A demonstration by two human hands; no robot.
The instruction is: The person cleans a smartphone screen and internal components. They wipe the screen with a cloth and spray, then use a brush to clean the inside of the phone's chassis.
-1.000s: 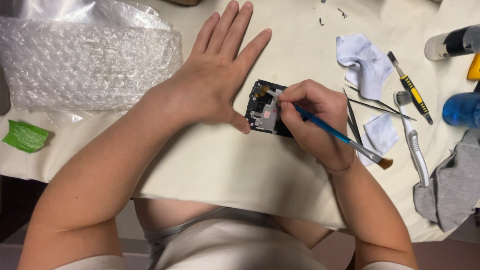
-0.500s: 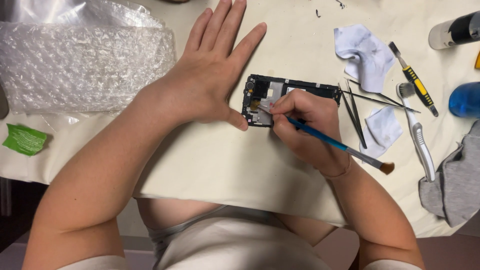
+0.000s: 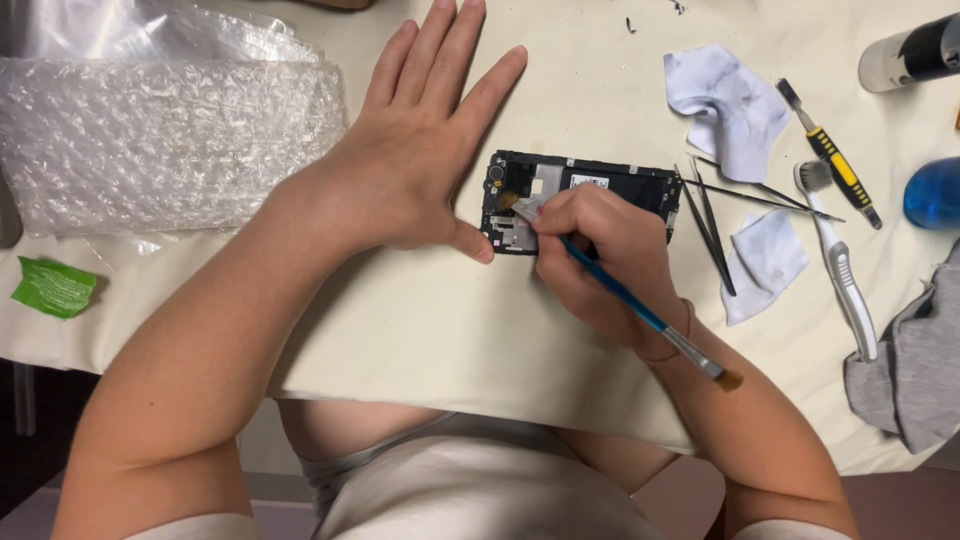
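Observation:
An opened black phone frame with exposed inner parts lies on the cream cloth. My left hand rests flat beside it, fingers spread, with the thumb tip pressing against the frame's lower left corner. My right hand lies over the frame's lower middle and grips a blue-handled brush. One end of the brush touches the parts at the frame's left end. The other, bristled end sticks out past my wrist.
Bubble wrap fills the upper left, and a green wrapper lies at the left edge. To the right lie black tweezers, two smudged wipes, a white toothbrush, a yellow-black tool, a grey cloth, a blue bottle and a spray can.
My right hand has slid down and left off the frame's top, uncovering more of the frame. The brush handle has swung to a steeper angle. My left hand stays put.

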